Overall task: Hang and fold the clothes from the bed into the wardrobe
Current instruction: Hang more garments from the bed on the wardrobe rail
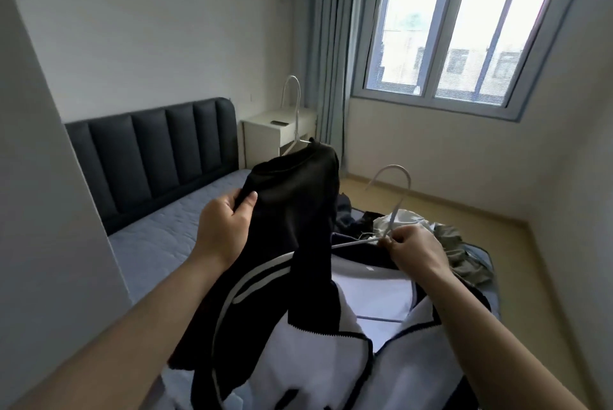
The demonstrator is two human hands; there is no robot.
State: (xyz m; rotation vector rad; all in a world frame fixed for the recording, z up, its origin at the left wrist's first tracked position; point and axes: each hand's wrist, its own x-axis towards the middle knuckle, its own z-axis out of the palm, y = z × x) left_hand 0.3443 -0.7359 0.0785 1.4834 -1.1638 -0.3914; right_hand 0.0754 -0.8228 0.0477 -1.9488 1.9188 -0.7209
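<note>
The left hand (225,227) is raised over the middle of the bed (159,237) and grips a black garment (292,210) at its left shoulder edge, thumb pressed on top of the cloth and the fingers curled behind it. A white hanger (298,117) sticks up out of this garment's collar, its hook high above the cloth. The garment hangs down from the hand and drapes over the left part of a navy-and-white jacket (331,360), which spreads across the near edge of the bed below both forearms.

The right hand (416,248) pinches the neck of a second white hanger (400,204) between thumb and fingertips, just under its hook. This hanger sits inside the jacket's open collar, one arm running left under the black garment and its lower bar showing against the white lining.

Just beyond the right hand, by the bed's right edge, lies a heap of clothes (454,243) in olive, white and dark blue. A dark padded headboard (149,150) stands at the far end of the bed. Beside it is a white nightstand (265,134) with a small dark object (279,123) on top, too small to identify. A grey-blue curtain (328,61) hangs next to a wide window (447,28)
</note>
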